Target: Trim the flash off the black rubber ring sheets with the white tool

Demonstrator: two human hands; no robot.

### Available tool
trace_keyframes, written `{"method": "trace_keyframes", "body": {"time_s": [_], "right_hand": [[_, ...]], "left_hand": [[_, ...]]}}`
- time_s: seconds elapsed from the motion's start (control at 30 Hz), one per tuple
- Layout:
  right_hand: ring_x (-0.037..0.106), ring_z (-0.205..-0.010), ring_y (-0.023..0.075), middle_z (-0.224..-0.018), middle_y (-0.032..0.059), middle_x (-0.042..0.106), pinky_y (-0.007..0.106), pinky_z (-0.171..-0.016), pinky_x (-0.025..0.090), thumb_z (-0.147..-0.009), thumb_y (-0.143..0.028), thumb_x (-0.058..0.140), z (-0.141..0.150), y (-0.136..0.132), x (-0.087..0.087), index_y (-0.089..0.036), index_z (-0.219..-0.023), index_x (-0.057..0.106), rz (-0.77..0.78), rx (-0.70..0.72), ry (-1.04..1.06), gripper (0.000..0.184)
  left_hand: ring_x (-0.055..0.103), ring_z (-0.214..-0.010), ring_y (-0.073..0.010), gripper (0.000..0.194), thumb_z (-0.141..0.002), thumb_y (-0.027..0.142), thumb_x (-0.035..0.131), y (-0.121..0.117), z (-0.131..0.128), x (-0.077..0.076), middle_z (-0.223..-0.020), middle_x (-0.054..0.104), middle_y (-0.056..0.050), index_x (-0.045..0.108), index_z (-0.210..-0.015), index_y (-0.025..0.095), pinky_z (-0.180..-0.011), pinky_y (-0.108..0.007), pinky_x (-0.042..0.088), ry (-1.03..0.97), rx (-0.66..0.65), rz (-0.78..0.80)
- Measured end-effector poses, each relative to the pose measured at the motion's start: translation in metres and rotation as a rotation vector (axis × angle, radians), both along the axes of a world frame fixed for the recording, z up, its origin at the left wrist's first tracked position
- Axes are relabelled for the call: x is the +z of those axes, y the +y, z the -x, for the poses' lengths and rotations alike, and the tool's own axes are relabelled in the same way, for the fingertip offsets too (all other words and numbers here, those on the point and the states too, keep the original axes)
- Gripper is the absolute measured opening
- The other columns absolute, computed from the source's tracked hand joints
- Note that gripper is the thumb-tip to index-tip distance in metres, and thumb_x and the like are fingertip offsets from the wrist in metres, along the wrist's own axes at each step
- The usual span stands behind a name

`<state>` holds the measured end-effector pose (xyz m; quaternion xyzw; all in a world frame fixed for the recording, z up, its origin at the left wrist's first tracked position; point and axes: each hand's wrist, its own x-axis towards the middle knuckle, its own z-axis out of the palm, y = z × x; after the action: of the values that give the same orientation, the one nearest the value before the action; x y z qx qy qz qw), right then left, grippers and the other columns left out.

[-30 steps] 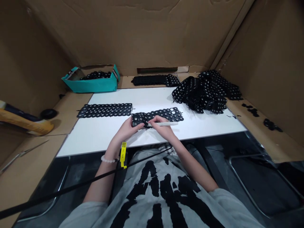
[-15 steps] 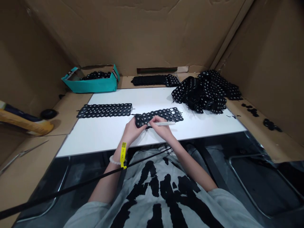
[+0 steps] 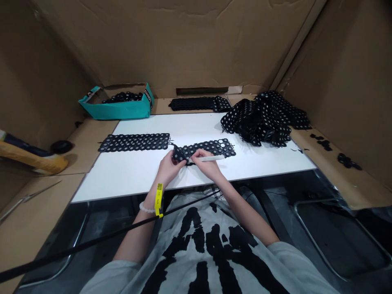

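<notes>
My left hand (image 3: 168,166) grips the near left corner of a black strip (image 3: 203,148) dotted with pale round discs, its left end bent up off the board. A slim white pen-like tool (image 3: 212,158) is held in my right hand (image 3: 206,162), its tip at the strip close to my left thumb. Whether the tip touches the strip is hard to make out. Two white round spots show near the strip's right end. A second dotted strip (image 3: 134,142) lies flat to the left.
A white board (image 3: 122,175) covers the table. Behind stand a teal box (image 3: 118,110) of black pieces and a stacked dark strip (image 3: 191,103). A heap of dotted black material (image 3: 260,118) lies right; black scraps (image 3: 349,161) lie beyond. Tweezers (image 3: 30,196) and a yellow tube (image 3: 33,157) sit left.
My left hand shifted slightly right along the strip, then a little back left. The strip's left end is now folded up more. The white tool moved slightly left with my right hand.
</notes>
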<state>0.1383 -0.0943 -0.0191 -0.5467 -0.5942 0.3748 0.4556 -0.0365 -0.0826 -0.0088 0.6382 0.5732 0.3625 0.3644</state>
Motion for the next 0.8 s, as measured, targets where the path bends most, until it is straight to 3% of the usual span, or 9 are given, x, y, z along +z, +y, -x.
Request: {"method": "trace_keyframes", "body": {"time_s": [0.2,0.4,0.67,0.8], "right_hand": [[0.057,-0.077,0.0168,-0.072,-0.0017,0.063,0.028,-0.073,0.042,-0.080,-0.032,0.061,0.0002,0.0026,-0.0027,-0.022,-0.069,0.061,0.022,-0.005,0.049,0.016],[0.058,-0.074,0.0162,-0.072,-0.0016,0.065,0.028,-0.071,0.042,-0.080,-0.031,0.059,-0.0002,0.0008,0.0039,-0.021,-0.068,0.062,0.062,-0.033,0.063,0.016],[0.060,-0.074,0.0175,-0.073,-0.0011,0.067,0.030,-0.072,0.044,-0.079,-0.034,0.061,-0.0031,0.0039,-0.0015,-0.021,-0.070,0.064,0.085,0.004,0.143,0.016],[0.058,-0.082,0.0189,-0.077,-0.0009,0.065,0.031,-0.077,0.043,-0.082,-0.034,0.059,0.0011,0.0037,-0.0046,-0.023,-0.070,0.060,0.002,-0.003,0.019,0.017]], "left_hand": [[0.069,-0.102,-0.0266,0.046,-0.069,0.028,0.075,-0.0001,0.0020,0.0015,-0.107,0.072,-0.009,0.059,-0.110,0.016,-0.087,-0.037,0.055,-0.297,-0.011,0.130],[0.067,-0.109,-0.0289,0.048,-0.068,0.025,0.077,-0.0006,0.0004,-0.0018,-0.111,0.071,-0.010,0.059,-0.112,0.017,-0.094,-0.041,0.053,-0.373,0.003,0.111],[0.064,-0.113,-0.0290,0.051,-0.064,0.026,0.080,-0.0025,-0.0026,-0.0033,-0.113,0.071,-0.009,0.058,-0.109,0.016,-0.099,-0.041,0.049,-0.496,0.024,0.135],[0.066,-0.109,-0.0279,0.051,-0.060,0.024,0.082,-0.0025,-0.0041,-0.0020,-0.106,0.072,-0.008,0.059,-0.105,0.016,-0.097,-0.039,0.049,-0.538,0.047,0.162]]}}
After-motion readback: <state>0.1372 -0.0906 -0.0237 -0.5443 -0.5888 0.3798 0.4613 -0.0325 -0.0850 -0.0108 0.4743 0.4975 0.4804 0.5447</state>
